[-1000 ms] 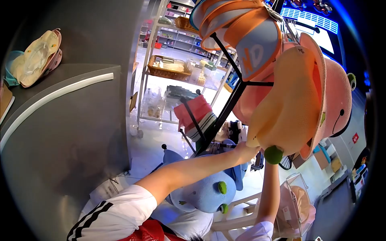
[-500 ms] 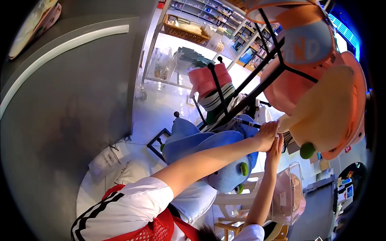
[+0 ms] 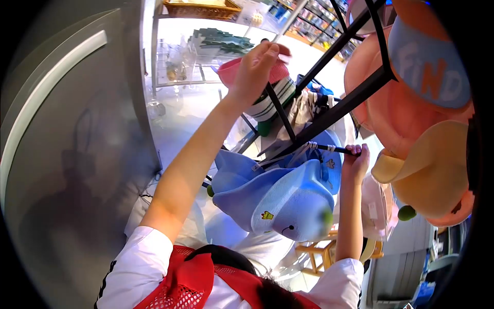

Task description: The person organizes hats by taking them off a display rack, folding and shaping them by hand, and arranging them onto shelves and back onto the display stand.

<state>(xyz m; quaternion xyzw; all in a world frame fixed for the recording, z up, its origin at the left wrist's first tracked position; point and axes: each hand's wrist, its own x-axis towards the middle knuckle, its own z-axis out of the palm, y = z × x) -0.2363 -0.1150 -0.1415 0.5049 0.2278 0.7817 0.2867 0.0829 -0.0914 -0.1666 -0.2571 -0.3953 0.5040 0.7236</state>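
Observation:
My left hand (image 3: 256, 73) is raised in front of a pink hat with a striped green-and-white one (image 3: 272, 98) on the black rack (image 3: 339, 110). Its fingers are loosely bent and slightly blurred, with nothing visible in them, and it overlaps a rack peg whose tip is hidden. My right hand (image 3: 356, 162) is closed round the end of a black peg (image 3: 332, 148). Below that peg, blue hats (image 3: 280, 193) hang in a nested stack, with small yellow and green decorations.
Pink hats (image 3: 373, 87) and a cream hat (image 3: 427, 162) hang on the right. A grey panel (image 3: 77, 154) with a white strip stands on the left. Behind are a wicker basket (image 3: 203, 9) and shelves; a wooden stool (image 3: 314, 252) stands below.
My left hand has left the blue hats' peg and moved up and left to the pink and striped hats. My right hand stays at the peg's end. The view has shifted.

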